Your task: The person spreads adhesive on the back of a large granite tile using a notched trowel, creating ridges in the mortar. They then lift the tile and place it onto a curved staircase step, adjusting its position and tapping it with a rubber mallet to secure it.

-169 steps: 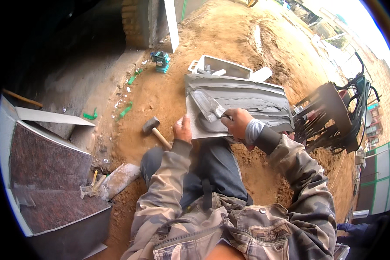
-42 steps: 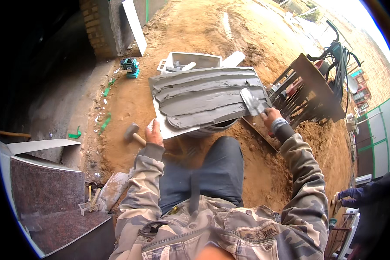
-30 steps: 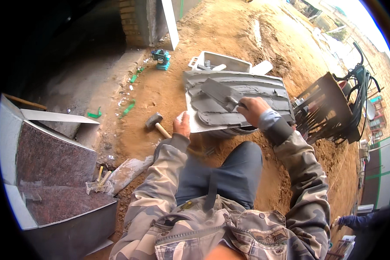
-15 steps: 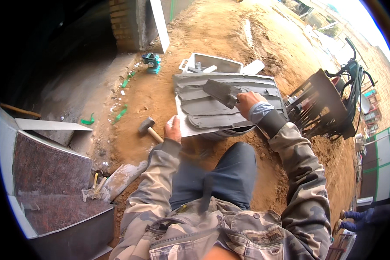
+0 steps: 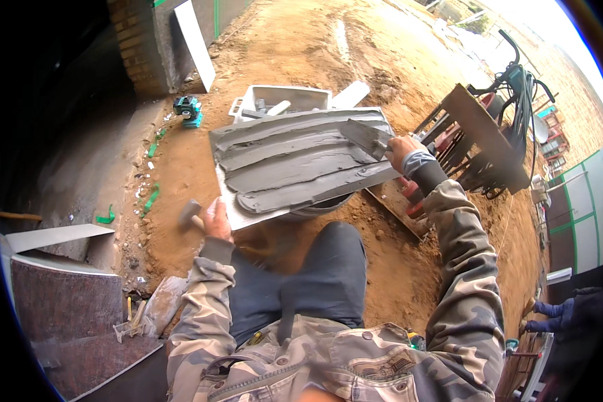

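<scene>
A pale tile (image 5: 232, 209) lies in front of me, resting over a dark round bucket (image 5: 325, 206). Grey mortar (image 5: 281, 157) covers most of it in long ridges, leaving a bare strip at the near left. My left hand (image 5: 218, 220) is closed on the tile's near left corner. With my right hand (image 5: 406, 151) I grip the handle of a trowel (image 5: 367, 139), whose grey blade lies against the mortar near the right end. A hammer (image 5: 191, 213) with a wooden handle is on the ground beside my left hand, slightly blurred.
Behind the tile stands a light plastic crate (image 5: 315, 98) with tools in it. A teal laser level (image 5: 189, 112) sits to its left. A metal cart (image 5: 479, 134) with cables is at the right. Dark stone panels (image 5: 67, 318) stand at the lower left. A person (image 5: 549, 315) is at the far right.
The trowel and my right hand have moved right along the mortar, toward the tile's right end. My left hand stays at the tile's corner. The whole view has shifted.
</scene>
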Available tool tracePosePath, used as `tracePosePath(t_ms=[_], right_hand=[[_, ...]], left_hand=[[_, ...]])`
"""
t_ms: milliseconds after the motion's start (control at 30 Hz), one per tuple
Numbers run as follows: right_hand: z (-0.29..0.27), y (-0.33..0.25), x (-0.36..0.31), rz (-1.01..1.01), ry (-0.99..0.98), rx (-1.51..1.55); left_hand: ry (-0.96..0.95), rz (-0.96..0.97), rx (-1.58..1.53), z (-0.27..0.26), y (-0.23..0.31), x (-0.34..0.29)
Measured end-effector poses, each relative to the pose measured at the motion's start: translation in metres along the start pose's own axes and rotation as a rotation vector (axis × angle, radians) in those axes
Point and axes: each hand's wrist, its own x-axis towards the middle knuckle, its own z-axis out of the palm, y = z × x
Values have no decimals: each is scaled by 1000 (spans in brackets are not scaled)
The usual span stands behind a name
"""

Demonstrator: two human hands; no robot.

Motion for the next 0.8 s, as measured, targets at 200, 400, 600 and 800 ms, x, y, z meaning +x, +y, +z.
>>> tracePosePath(t_ms=[200,400,600,800], right_hand=[[20,66,12,169,-41,9],[48,113,32,251,-39,109],[28,96,35,356,-379,534],[-21,-9,15,136,-468,447]], left_hand=[[20,-3,103,-4,-9,6],[-17,9,50,-12,-11,10],[-13,-33,30,18,23,-11],[-4,-43,-4,25,38,-17]])
